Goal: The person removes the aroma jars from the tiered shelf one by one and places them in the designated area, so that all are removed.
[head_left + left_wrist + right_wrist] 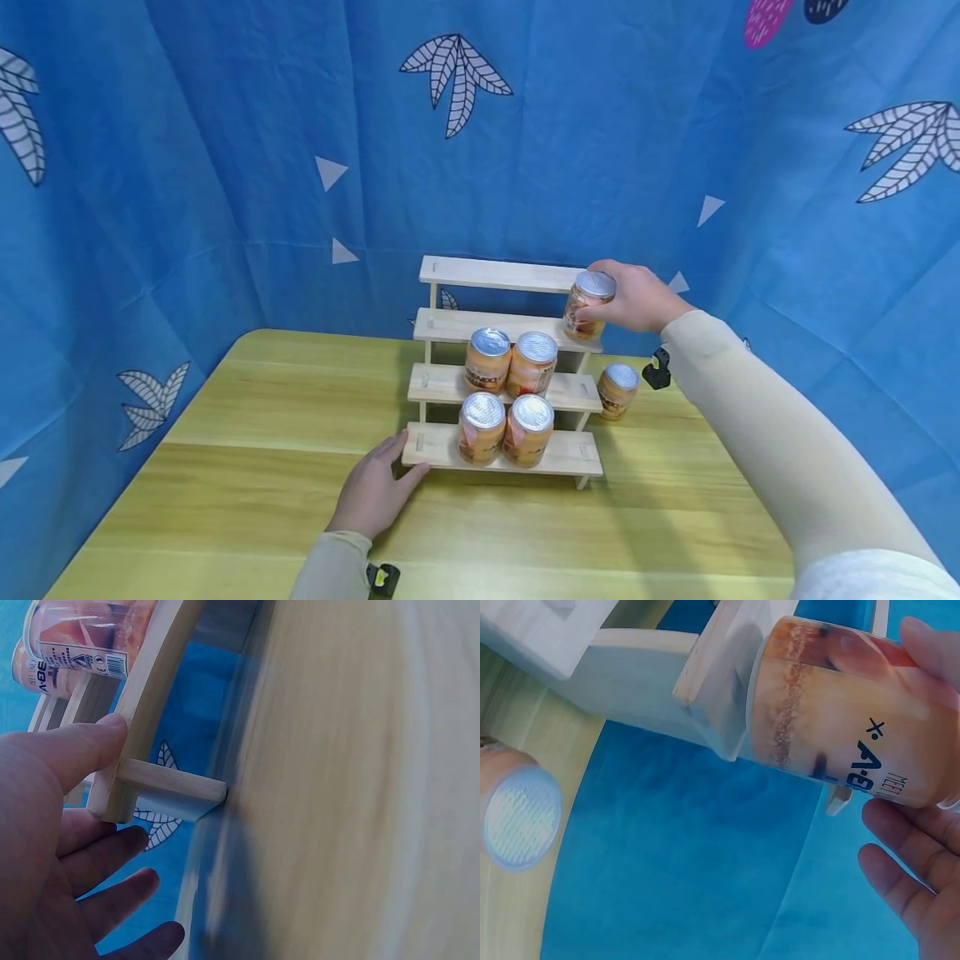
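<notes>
A tiered wooden display rack (442, 442) stands on the table, its lowest board's left end pinched by my left hand (375, 490). In the left wrist view, the thumb (109, 739) lies against the board's edge while the other fingers spread out below. My right hand (633, 298) grips an orange-labelled jar (581, 312) with a silvery lid at the right end of the second-highest board. In the right wrist view, the held jar's (840, 712) base is right at that board's end. Two similar jars (482, 437) sit side by side on the lowest board, with two more (487, 367) one step above.
Another jar (617, 396) stands on the wooden table (300, 400), just right of the rack. The top board (495, 272) rises near the blue patterned curtain (562, 167), which surrounds the table at the back and sides.
</notes>
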The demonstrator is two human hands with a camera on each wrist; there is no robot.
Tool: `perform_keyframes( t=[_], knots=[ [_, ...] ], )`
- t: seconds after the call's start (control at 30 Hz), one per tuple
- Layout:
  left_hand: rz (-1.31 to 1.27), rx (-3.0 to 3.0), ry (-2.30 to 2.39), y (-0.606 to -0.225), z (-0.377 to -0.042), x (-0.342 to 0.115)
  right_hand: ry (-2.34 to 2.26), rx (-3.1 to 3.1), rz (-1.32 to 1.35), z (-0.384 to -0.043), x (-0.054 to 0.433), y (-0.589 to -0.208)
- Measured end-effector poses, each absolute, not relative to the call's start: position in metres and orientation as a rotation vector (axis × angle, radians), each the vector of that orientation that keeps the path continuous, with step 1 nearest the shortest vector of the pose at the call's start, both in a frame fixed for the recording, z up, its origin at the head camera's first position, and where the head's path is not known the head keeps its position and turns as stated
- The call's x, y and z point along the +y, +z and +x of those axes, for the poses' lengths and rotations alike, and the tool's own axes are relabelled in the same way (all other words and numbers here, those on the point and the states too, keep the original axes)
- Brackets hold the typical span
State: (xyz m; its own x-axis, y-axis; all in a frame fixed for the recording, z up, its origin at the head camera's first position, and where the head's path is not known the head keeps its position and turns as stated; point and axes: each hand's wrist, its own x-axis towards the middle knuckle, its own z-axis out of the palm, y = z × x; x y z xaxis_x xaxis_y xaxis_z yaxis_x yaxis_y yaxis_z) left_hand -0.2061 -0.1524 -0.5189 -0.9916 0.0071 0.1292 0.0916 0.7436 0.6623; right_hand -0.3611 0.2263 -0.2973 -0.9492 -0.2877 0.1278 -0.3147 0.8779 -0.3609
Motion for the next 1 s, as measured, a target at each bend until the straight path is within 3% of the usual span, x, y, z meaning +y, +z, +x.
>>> perform_keyframes(
  t=[1.0],
  knots=[
    [-0.125, -2.842, -1.043, -0.521, -0.207, -0.154, 0.556, -2.977, 0.352, -0.349, 0.290, -0.309]
  ],
)
